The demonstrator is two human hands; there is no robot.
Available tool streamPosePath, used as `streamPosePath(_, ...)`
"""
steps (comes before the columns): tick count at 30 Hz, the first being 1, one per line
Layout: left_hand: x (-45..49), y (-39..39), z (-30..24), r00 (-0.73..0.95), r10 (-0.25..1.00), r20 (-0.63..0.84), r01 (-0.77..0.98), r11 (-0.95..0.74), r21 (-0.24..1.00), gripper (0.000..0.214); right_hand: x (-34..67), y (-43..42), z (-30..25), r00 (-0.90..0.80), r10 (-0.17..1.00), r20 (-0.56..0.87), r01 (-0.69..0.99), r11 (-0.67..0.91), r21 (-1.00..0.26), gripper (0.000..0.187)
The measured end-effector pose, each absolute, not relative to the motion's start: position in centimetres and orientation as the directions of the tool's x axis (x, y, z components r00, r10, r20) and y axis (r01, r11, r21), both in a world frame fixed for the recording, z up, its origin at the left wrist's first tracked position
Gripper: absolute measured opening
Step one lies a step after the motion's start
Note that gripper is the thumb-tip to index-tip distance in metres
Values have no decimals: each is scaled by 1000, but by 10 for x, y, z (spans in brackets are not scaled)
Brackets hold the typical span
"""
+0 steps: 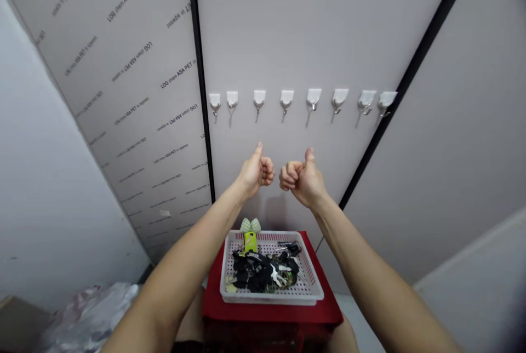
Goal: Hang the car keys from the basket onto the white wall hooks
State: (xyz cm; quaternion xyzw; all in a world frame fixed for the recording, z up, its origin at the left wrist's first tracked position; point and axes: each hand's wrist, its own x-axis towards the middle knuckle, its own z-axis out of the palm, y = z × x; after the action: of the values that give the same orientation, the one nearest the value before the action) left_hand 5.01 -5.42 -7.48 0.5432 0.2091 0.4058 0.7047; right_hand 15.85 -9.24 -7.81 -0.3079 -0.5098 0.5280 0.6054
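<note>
Left hand [255, 171], right hand [307, 180] raised, fingers curled in, both apparently empty; jumbled keys [276, 275] in basket [269, 300] could snag one another if lifted

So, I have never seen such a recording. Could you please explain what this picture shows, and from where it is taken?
There is no machine here, only a person's bare hands. The single picture comes from a camera worn on the person's head, looking forward and down. The left hand and the right hand are raised with fingers curled and thumbs up; I see nothing held in either. Above them, eight white-backed metal hooks sit in a row on a pale grey wall panel. Below, a white rectangular plastic basket rests on a red surface. In it lie a tangle of black and metal items, seemingly keys, and a yellow-green tag beside a pale checked bow.
</note>
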Motion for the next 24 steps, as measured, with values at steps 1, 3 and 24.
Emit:
streamPosePath(1,53,-55,-76,606,782,145,-338,88,937,54,157,-93,-79,-82,953,293,-324,252,-912,56)
streamPosePath(3,57,-57,-81,639,757,138,-328,106,939,56,156,-95,-83,-87,955,284,-315,244,-917,57)
streamPosePath(24,38,-59,-122,597,802,-1,-149,113,982,55,136,-88,-119,-131,984,120,-160,99,-982,56)
